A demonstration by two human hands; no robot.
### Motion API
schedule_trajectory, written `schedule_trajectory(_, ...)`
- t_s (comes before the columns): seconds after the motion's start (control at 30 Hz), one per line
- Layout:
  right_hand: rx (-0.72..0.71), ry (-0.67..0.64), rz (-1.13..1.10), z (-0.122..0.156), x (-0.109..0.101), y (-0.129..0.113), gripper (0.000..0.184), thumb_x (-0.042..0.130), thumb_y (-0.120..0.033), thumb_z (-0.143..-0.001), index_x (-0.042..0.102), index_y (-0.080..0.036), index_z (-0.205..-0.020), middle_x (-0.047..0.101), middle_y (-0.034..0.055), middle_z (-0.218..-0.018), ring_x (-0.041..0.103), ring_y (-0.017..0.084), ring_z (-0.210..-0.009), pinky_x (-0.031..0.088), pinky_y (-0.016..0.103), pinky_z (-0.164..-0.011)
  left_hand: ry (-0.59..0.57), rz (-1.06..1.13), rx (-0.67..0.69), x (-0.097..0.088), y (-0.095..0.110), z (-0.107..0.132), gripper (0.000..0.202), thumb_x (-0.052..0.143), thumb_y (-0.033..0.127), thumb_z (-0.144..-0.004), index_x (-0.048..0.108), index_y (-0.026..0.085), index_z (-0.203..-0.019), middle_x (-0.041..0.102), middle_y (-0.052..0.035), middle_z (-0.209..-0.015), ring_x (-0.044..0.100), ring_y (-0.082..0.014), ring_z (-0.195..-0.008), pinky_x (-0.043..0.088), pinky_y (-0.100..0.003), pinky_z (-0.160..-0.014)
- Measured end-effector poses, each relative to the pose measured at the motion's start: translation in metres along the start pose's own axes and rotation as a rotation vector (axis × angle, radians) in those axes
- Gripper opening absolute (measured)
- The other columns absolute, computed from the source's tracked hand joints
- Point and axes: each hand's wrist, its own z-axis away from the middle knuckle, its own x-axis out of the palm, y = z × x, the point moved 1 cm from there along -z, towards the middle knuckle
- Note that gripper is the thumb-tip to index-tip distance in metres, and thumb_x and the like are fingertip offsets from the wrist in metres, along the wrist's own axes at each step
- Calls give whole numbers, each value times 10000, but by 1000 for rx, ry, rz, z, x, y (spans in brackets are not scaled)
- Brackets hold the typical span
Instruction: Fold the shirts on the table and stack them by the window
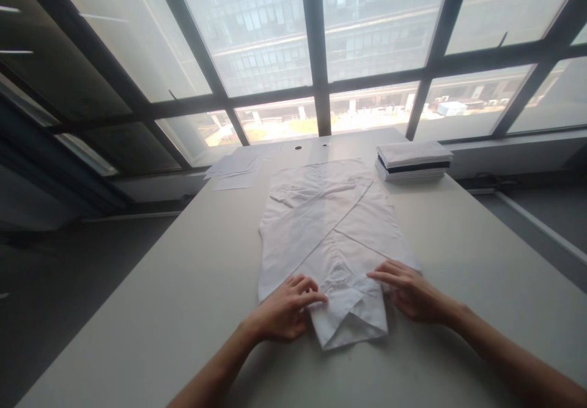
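A white shirt (316, 224) lies stretched out along the table, its surface creased and its long sleeves folded across the body. Its narrow near end (342, 322) is turned over in pointed folds and looks like the collar. My left hand (291, 307) is at the left side of this end, with one digit lying on the cloth and the other fingers curled at the edge. On the opposite side my right hand (408, 289) grips the edge, one finger stretched over the fabric and the rest bent beneath. Some fingertips of both hands are hidden.
The white table (183, 298) reaches toward large framed windows (270, 35). At the back right stands a stack of folded white cloth (413, 158) with a dark layer in it. White sheets (233, 169) lie at the back left, and a round hole (298, 147) is near the far edge.
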Motion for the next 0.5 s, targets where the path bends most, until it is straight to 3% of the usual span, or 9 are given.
schedule_trajectory(0.1,5,-8,20,1,1,-5,701,549,-40,-768,511,-295,-1420,642,84,-1174,590,244,-1096,506,429,-996,4,-21,5,3,-1,-3,647,723,163,-697,595,331,-1308,593,-68,-1197,547,-274,-1101,459,-411,-1013)
schedule_trajectory(0.3,14,-22,27,-5,6,-4,544,601,-86,-812,569,-278,-1320,651,83,-1152,588,247,-1096,496,419,-988,50,69,35,3,-6,-5,591,667,91,-754,597,299,-1304,624,-62,-1176,557,-242,-1104,465,-356,-983)
schedule_trajectory(0.43,19,43,9,-5,12,4,352,591,-131,-871,617,-264,-1196,680,75,-1085,627,231,-1030,528,370,-905,89,174,45,0,-8,-4,454,575,83,-854,622,272,-1264,654,-62,-1152,582,-212,-1088,473,-325,-967)
schedule_trajectory(0.5,37,111,15,-3,15,9,326,558,-155,-919,600,-266,-1222,694,63,-1038,646,220,-1003,531,367,-906,125,218,35,1,-9,-4,368,517,117,-920,636,256,-1239,661,-69,-1141,602,-197,-1069,483,-310,-949)
